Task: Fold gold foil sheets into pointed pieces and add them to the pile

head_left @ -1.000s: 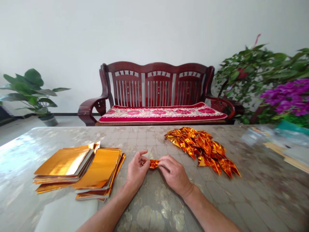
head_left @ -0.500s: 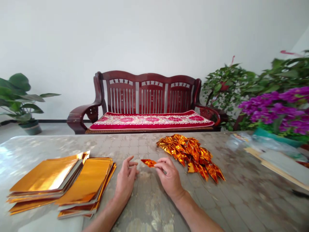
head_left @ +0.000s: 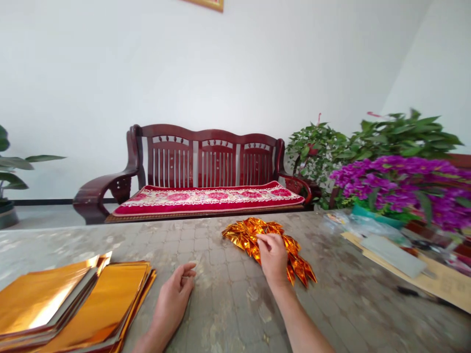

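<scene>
My right hand [head_left: 274, 257] reaches over the pile of folded gold foil paper pieces [head_left: 243, 234] near the table's far edge. Its thumb and fingers are pinched together at the top of the pile. Whether a folded piece is still between them cannot be made out against the shiny pile. My left hand [head_left: 173, 296] rests low over the table, fingers loosely bent and apart, holding nothing. Nearest to it, on the left, lie stacks of flat gold foil paper sheets [head_left: 105, 299], cut off by the frame's edge.
The patterned table [head_left: 221, 294] stretches across the front. At its right are a tan sheet [head_left: 441, 282], a grey-white flat piece [head_left: 393, 255], clear plastic [head_left: 375, 226] and purple flowers [head_left: 401, 181] in a teal pot. Behind stands a wooden bench [head_left: 191, 132] with a red cushion [head_left: 213, 197].
My right hand has carried a folded foil piece from the table's middle to the pile. My left hand has moved slightly apart from it. The view has turned right and tilted up.
</scene>
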The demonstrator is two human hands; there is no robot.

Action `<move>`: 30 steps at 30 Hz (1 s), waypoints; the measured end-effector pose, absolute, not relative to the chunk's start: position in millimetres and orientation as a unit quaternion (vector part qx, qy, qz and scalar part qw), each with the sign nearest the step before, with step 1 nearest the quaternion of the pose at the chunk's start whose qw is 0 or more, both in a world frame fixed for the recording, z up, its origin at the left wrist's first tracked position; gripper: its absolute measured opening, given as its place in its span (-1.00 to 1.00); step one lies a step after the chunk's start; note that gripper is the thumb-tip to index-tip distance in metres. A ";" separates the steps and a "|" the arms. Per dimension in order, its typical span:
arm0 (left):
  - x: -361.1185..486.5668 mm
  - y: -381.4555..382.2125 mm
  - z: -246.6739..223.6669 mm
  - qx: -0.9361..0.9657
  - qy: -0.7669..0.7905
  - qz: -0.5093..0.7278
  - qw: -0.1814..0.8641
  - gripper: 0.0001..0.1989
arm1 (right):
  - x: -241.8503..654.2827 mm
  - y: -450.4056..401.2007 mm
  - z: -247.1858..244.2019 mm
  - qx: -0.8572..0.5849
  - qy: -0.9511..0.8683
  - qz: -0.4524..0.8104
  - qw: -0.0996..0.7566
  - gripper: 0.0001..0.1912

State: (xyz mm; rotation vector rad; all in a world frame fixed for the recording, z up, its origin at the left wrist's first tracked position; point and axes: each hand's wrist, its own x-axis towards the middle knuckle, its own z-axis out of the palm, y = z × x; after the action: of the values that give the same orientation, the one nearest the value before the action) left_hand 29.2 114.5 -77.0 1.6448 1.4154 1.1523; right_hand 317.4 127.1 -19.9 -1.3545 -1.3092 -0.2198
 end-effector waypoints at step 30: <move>33.5 112.1 -65.9 0.677 0.540 0.411 0.285 -0.76 | 381.8 177.9 9.2 -0.808 -0.511 -0.075 0.283 -0.69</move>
State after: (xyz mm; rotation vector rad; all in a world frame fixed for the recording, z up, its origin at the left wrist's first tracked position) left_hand 33.5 112.1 -65.9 1.8106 1.4453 1.0991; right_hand 381.8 177.9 9.2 -2.1635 -1.3667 -0.2012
